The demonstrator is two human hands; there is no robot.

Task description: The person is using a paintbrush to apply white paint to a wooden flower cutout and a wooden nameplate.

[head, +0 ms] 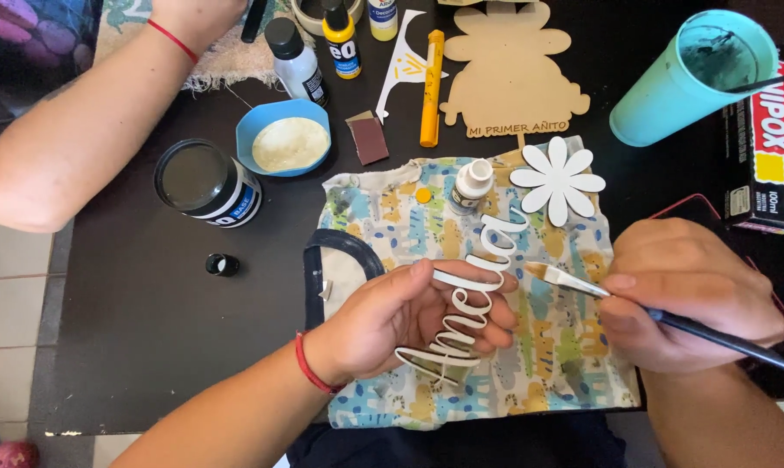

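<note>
One head-worn view looks steeply down — close over the black table [149,329] — facing its far edge.

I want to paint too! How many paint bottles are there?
4: a white bottle with black cap, a yellow bottle beside it, a cut-off bottle at the top edge, and a small white bottle on the patterned cloth. Others may be hidden.

A dark table [140,329] stands on a pale tiled floor [10,295] in daylight.
</note>
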